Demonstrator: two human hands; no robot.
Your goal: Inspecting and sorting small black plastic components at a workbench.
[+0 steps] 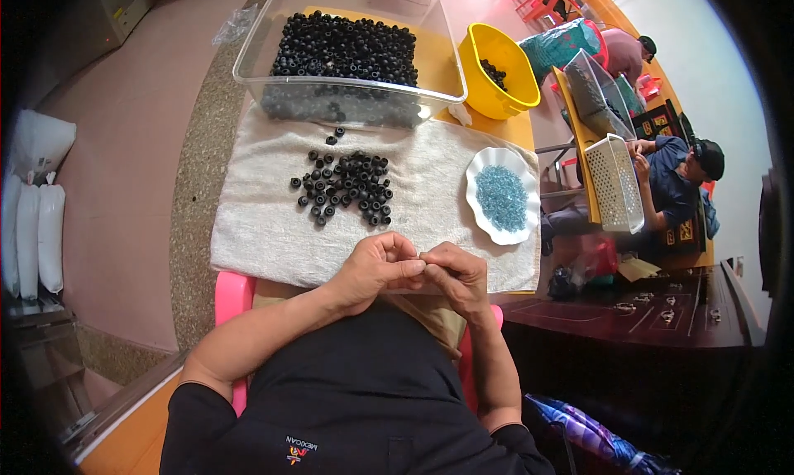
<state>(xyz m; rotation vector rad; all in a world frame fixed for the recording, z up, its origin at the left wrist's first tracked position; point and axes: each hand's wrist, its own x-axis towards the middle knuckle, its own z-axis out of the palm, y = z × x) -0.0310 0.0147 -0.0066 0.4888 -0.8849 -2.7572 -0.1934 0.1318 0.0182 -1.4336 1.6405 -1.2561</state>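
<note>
Just in front of my body, over the near edge of a white towel [256, 202], my two hands meet fingertip to fingertip. My left hand [372, 270] is closed in a pinch of thumb and forefinger. Against it, my right hand [459, 278] pinches too; whatever sits between the fingertips is too small to make out. Beyond them a loose pile of small black hollow round pieces [356, 181] is spread on the towel. To the right stands a white scalloped dish [477, 162] holding many tiny clear-blue pieces [501, 198].
A clear plastic bin [347, 95] of black pieces stands at the far edge, beside a yellow tub [513, 103] with a few more. A co-worker [674, 173] sits at the right by a white perforated basket [616, 186]. White bags [50, 235] stand far left.
</note>
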